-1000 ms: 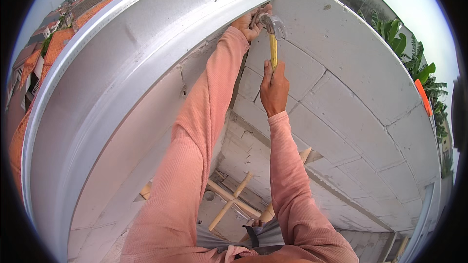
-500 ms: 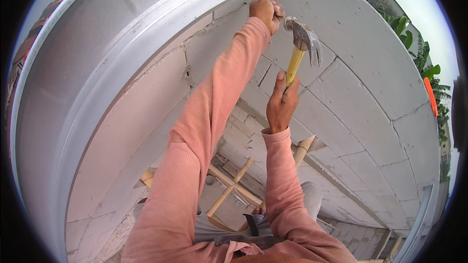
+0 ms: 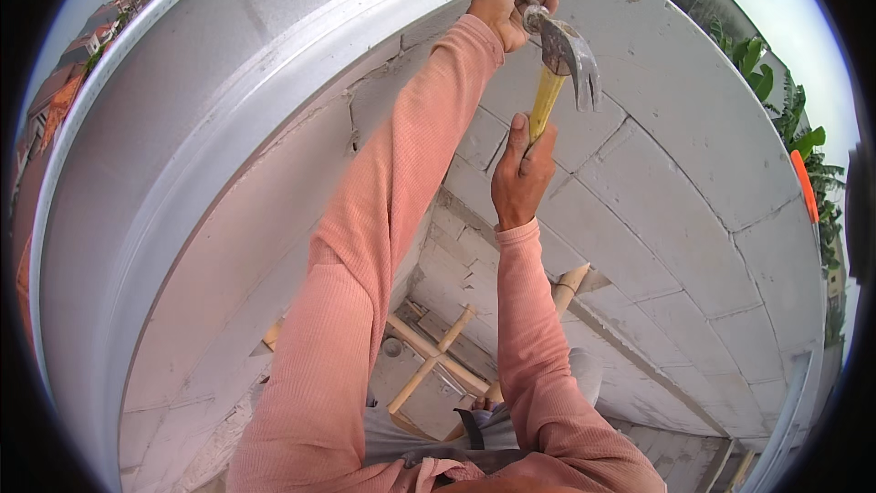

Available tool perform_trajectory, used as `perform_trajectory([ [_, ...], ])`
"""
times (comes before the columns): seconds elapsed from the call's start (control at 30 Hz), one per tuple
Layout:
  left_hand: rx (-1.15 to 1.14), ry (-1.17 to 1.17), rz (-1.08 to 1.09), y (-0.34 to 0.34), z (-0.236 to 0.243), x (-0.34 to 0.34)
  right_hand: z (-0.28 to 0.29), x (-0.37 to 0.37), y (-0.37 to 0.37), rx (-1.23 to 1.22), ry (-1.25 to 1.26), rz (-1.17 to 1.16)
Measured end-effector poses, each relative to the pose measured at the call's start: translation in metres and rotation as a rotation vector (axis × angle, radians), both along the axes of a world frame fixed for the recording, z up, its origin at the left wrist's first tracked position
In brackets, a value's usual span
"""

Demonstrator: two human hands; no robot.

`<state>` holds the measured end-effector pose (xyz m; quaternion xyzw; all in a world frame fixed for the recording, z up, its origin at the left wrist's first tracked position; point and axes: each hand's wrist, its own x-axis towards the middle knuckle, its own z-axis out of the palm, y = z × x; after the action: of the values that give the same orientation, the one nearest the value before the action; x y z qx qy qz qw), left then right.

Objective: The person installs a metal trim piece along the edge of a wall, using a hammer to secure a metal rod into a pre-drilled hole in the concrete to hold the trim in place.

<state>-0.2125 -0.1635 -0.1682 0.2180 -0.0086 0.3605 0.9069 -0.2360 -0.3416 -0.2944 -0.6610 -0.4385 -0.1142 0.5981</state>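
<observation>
Whatever my left hand (image 3: pixel 505 11) pinches against the metal strip (image 3: pixel 228 137) is too small to make out, and the hammer (image 3: pixel 563 62) head covers my fingertips there. My right hand (image 3: pixel 520 178) wraps the yellow handle, so its lower end is hidden in my fist. My arms block much of the wooden ladder (image 3: pixel 429 361) below, and my legs are cut off at the bottom edge. The rooftops (image 3: pixel 55 96) far left blur into the rim.

The metal flashing band (image 3: pixel 228 155) crowds the block wall (image 3: pixel 693 192) at the top — little room there, with the left hand (image 3: pixel 506 9) and hammer head (image 3: pixel 568 53) filling it. Below the right hand (image 3: pixel 522 178), open air drops to wooden braces (image 3: pixel 438 361) — passable.
</observation>
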Motion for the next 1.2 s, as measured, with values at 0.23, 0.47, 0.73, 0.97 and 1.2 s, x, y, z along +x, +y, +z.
perform_trajectory([
  [0.23,-0.073,0.043,0.097,0.004,-0.007,-0.007,-0.016,0.009,0.008,0.429,-0.377,-0.101],
  [0.47,1.008,0.934,0.621,0.046,-0.054,0.023,-0.014,-0.001,-0.004,0.406,-0.150,-0.030],
  [0.73,0.479,0.616,0.326,-0.006,-0.033,-0.037,-0.021,0.012,-0.029,0.318,-0.006,-0.062],
  [0.97,0.563,0.669,-0.053,-0.016,-0.040,-0.062,-0.014,-0.003,-0.041,0.295,0.124,0.015],
  [1.2,0.383,0.480,0.074,-0.012,-0.042,-0.049,-0.008,-0.011,-0.046,0.313,0.126,0.040],
])
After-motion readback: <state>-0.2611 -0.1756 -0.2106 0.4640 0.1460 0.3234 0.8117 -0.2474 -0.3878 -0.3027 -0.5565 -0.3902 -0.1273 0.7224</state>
